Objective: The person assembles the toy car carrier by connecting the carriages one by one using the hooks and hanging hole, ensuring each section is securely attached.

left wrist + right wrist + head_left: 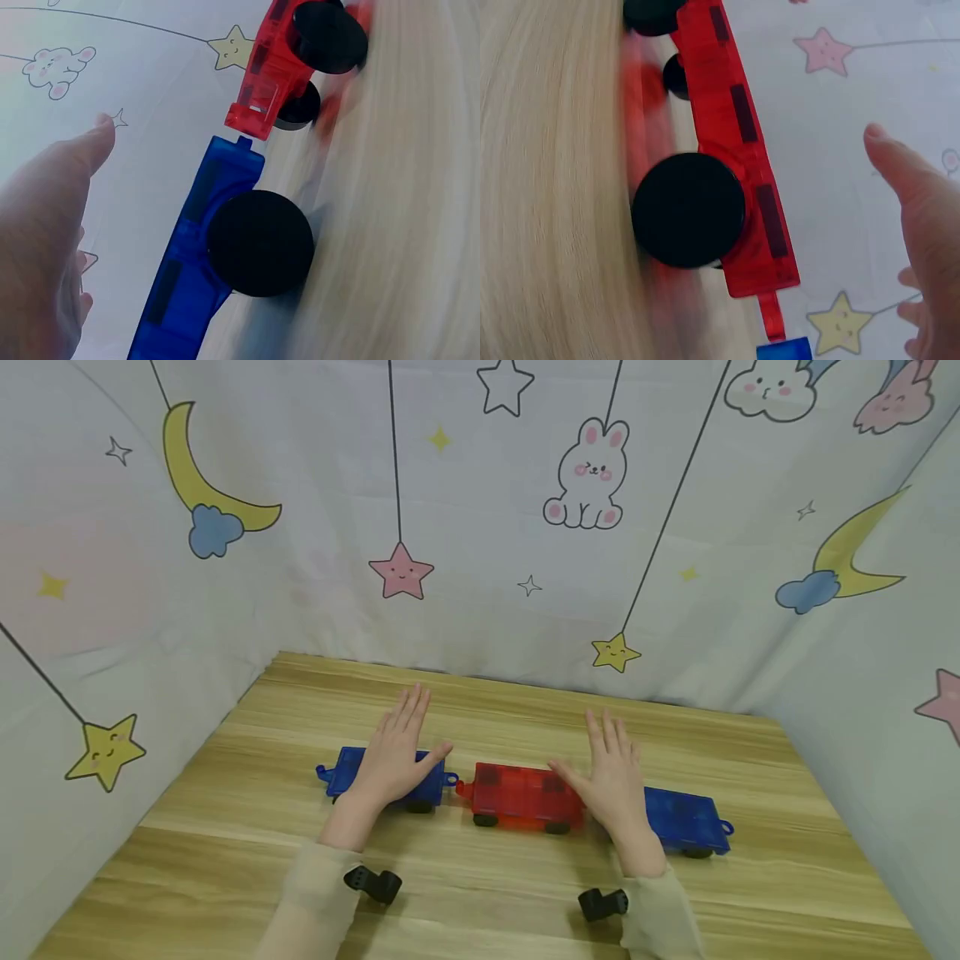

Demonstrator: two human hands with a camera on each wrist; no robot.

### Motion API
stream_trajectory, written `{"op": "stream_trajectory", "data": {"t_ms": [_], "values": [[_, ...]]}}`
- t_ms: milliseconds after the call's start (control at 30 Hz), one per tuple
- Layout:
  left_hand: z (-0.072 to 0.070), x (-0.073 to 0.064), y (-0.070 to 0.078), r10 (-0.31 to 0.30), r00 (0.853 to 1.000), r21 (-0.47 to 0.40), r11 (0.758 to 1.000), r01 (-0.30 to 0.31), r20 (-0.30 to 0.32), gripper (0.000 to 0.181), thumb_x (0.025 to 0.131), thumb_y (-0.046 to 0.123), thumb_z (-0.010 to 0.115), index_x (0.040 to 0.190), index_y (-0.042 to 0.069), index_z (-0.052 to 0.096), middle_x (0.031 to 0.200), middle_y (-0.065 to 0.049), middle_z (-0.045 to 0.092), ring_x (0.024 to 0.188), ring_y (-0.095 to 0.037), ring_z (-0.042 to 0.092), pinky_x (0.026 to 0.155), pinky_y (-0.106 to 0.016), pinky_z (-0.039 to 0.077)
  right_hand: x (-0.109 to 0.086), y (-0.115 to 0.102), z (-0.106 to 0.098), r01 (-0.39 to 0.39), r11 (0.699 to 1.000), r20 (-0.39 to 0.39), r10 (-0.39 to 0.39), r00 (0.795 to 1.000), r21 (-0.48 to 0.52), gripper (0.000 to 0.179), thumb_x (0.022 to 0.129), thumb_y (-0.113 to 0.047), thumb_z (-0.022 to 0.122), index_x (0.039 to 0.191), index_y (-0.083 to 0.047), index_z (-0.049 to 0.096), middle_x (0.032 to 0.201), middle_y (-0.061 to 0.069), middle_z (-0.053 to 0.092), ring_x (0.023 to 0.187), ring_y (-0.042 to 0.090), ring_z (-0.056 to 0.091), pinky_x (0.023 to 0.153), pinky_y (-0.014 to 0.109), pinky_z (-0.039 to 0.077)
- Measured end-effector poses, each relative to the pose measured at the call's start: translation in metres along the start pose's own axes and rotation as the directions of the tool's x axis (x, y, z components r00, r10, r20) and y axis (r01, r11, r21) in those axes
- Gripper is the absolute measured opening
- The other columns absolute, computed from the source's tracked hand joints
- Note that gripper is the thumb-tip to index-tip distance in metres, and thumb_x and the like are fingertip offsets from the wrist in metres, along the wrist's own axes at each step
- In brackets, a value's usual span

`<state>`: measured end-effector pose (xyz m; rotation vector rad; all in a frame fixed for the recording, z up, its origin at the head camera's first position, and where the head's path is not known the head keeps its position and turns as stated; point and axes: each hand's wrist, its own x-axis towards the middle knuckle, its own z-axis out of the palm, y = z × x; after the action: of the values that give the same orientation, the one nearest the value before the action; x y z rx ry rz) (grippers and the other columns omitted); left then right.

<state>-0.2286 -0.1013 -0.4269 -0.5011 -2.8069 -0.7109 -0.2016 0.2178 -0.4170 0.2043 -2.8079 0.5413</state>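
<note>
1 red wagon (517, 797) sits between 2 blue wagons (682, 818), fingers (596, 737) outstretched nearby.

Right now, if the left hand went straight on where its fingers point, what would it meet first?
Probably the white printed curtain: the left hand points across the wooden tabletop toward it, and nothing else shows in between. How far off the curtain is is hard to judge.

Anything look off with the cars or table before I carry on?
Nothing stands out. The left blue car, red car and right blue car stand wheels-down in a row on the table, with no visible damage. Whether the left coupling is hooked is unclear.
</note>
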Motion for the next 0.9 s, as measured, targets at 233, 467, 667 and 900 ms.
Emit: {"op": "stream_trajectory", "data": {"t_ms": [233,467,667,900], "values": [[-0.003,0.000,-0.006,0.020,1.000,-0.071,0.997,-0.019,0.012,0.095,0.092,0.058,0.055,0.158,0.011,0.005,0.165,-0.010,0.007,0.152,-0.031,0.007,0.120,-0.055,0.014,0.003,-0.013,0.005,0.045,0.997,0.014,-0.046,0.999,0.065,0.096,0.086,-0.054,0.066,0.156,-0.007,0.021,0.161,0.022,0.019,0.148,0.043,0.017,0.116,0.065,0.013],[-0.007,-0.003,-0.009,0.005,0.996,-0.142,0.990,0.007,0.086,0.106,0.083,0.055,0.069,0.158,0.010,0.010,0.164,-0.015,0.013,0.151,-0.035,0.013,0.117,-0.059,0.020,0.006,-0.022,0.010,0.091,0.987,0.052,-0.098,0.994,0.131,0.096,0.085,-0.050,0.069,0.156,-0.004,0.022,0.160,0.021,0.023,0.146,0.041,0.025,0.117,0.061,0.018],[-0.009,-0.005,-0.014,0.002,0.987,-0.205,0.978,0.032,0.161,0.112,0.075,0.057,0.077,0.157,0.009,0.017,0.163,-0.017,0.016,0.150,-0.037,0.015,0.114,-0.062,0.023,0.008,-0.029,0.017,0.054,0.971,0.120,-0.084,0.989,0.233,0.100,0.084,-0.051,0.071,0.155,-0.003,0.021,0.161,0.019,0.022,0.147,0.041,0.023,0.117,0.060,0.020],[-0.011,-0.007,-0.022,0.026,0.979,-0.193,0.981,0.014,0.202,0.114,0.067,0.053,0.085,0.155,0.008,0.027,0.159,-0.019,0.028,0.146,-0.041,0.024,0.113,-0.063,0.025,0.008,-0.036,0.021,0.022,0.962,0.191,-0.076,0.979,0.270,0.100,0.080,-0.051,0.075,0.154,-0.004,0.026,0.158,0.018,0.030,0.145,0.038,0.028,0.114,0.057,0.029]]}}
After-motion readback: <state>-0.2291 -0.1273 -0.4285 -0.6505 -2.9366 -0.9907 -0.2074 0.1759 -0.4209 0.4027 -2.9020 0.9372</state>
